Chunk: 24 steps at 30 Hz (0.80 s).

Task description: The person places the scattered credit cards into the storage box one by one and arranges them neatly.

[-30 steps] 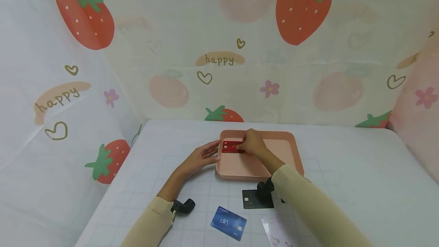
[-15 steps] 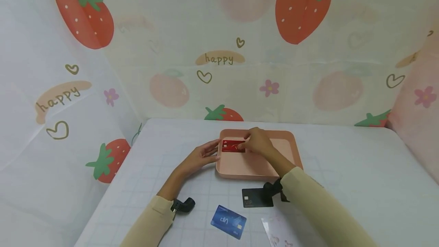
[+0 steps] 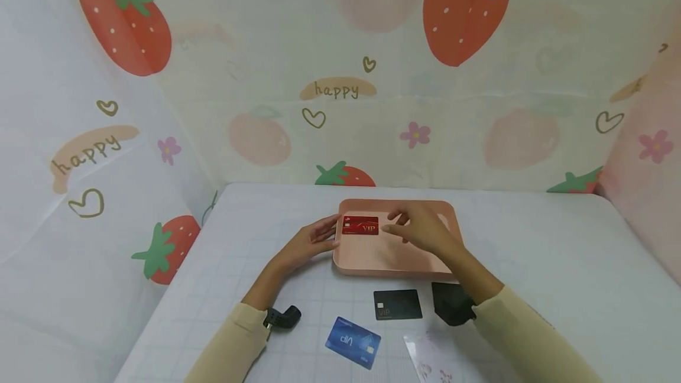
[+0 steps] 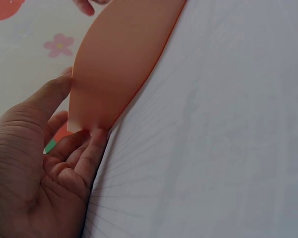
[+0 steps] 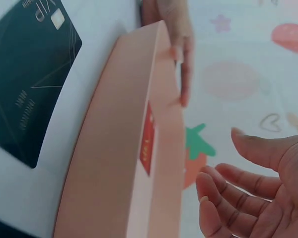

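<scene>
A red VIP card [image 3: 360,225] lies flat inside the pink tray [image 3: 367,259], near its left end. Against the tray's left side rests my left hand [image 3: 307,245], its fingers and thumb touching the wall, as the left wrist view also shows at the tray's corner [image 4: 94,99]. My right hand [image 3: 420,228] is above the tray, just right of the red card, with loosely bent fingers and nothing between them. In the right wrist view the thumb and fingertips of the right hand [image 5: 258,186] stand apart, and part of the red card [image 5: 147,141] shows beyond the tray wall.
In front of the tray lie a black VIP card [image 3: 397,305] and a dark card [image 3: 444,294] partly covered by the right wrist camera. Nearer are a blue VIP card [image 3: 353,342] and a pale card with pink flowers [image 3: 428,359], partly cut off by the frame's bottom edge.
My right hand has let go of the red card and drawn back to the right, uncovering the card's right end. The left hand stays at the tray's side.
</scene>
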Each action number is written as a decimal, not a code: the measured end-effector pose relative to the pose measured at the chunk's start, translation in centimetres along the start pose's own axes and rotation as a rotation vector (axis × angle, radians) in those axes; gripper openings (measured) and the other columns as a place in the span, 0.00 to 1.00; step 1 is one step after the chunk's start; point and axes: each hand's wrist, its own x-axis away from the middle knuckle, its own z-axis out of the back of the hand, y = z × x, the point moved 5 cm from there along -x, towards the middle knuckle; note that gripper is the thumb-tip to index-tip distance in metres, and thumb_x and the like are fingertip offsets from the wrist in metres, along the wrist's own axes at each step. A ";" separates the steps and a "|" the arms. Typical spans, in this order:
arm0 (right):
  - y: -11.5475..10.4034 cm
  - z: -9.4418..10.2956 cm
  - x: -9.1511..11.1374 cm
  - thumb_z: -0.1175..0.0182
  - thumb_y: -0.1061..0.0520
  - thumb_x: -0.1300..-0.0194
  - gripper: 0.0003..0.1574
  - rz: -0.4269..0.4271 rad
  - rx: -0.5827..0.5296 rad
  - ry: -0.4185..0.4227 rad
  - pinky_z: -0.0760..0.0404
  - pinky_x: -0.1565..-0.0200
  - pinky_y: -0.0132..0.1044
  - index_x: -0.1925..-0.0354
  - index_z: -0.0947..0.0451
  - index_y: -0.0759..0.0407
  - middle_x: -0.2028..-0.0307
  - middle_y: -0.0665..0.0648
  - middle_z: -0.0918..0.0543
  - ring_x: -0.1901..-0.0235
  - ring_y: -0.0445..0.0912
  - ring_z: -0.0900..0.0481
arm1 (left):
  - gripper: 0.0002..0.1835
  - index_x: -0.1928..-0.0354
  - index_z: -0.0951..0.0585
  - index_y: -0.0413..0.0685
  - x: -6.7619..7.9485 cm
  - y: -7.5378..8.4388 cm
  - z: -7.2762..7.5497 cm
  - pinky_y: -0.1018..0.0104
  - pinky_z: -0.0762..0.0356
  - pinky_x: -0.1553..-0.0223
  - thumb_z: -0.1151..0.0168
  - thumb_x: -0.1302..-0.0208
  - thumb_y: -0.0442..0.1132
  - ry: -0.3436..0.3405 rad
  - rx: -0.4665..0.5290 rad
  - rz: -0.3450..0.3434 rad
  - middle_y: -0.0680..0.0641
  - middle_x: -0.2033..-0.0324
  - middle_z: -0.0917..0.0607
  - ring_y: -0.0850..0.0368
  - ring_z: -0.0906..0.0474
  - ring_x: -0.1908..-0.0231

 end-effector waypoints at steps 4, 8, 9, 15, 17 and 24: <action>-0.1 0.9 1.6 0.29 0.53 0.35 0.19 0.068 -0.047 0.013 0.18 0.72 0.38 0.51 0.18 0.65 0.66 0.58 0.15 0.75 0.53 0.17 | 0.36 0.22 0.39 0.46 0.2 0.1 0.0 0.57 0.35 0.30 0.36 0.29 0.35 0.015 -0.002 0.007 0.44 0.24 0.37 0.47 0.38 0.26; 0.1 1.6 3.2 0.29 0.55 0.35 0.19 0.092 -0.057 0.026 0.18 0.73 0.38 0.52 0.17 0.67 0.66 0.58 0.14 0.76 0.51 0.17 | 0.36 0.22 0.38 0.48 0.5 0.1 0.0 0.56 0.34 0.30 0.36 0.29 0.35 0.022 -0.012 0.024 0.45 0.24 0.36 0.48 0.37 0.27; 0.2 1.9 3.7 0.29 0.55 0.35 0.19 0.084 -0.050 0.034 0.18 0.73 0.38 0.52 0.17 0.67 0.66 0.58 0.14 0.76 0.51 0.17 | 0.36 0.22 0.38 0.48 0.5 0.1 -0.1 0.56 0.34 0.30 0.37 0.28 0.35 0.020 -0.013 0.026 0.45 0.24 0.36 0.48 0.37 0.27; 0.5 3.1 6.3 0.29 0.52 0.35 0.20 0.032 0.012 0.059 0.18 0.72 0.37 0.50 0.17 0.62 0.66 0.55 0.15 0.75 0.46 0.19 | 0.37 0.22 0.39 0.47 0.6 0.1 -0.2 0.55 0.34 0.30 0.37 0.28 0.35 0.018 -0.029 0.027 0.44 0.24 0.37 0.46 0.38 0.26; 0.6 3.5 7.1 0.30 0.51 0.35 0.20 0.031 0.032 0.062 0.19 0.72 0.36 0.50 0.17 0.62 0.66 0.55 0.15 0.73 0.45 0.21 | 0.36 0.22 0.39 0.47 0.5 0.1 -0.1 0.55 0.34 0.30 0.36 0.28 0.36 0.020 -0.041 0.023 0.44 0.24 0.37 0.46 0.38 0.27; 1.6 5.1 9.9 0.29 0.49 0.35 0.21 0.025 0.105 0.088 0.19 0.73 0.36 0.49 0.17 0.60 0.64 0.54 0.15 0.70 0.45 0.22 | 0.37 0.22 0.39 0.48 0.1 0.0 -0.1 0.58 0.34 0.31 0.36 0.28 0.38 0.008 -0.028 0.017 0.45 0.24 0.37 0.49 0.37 0.27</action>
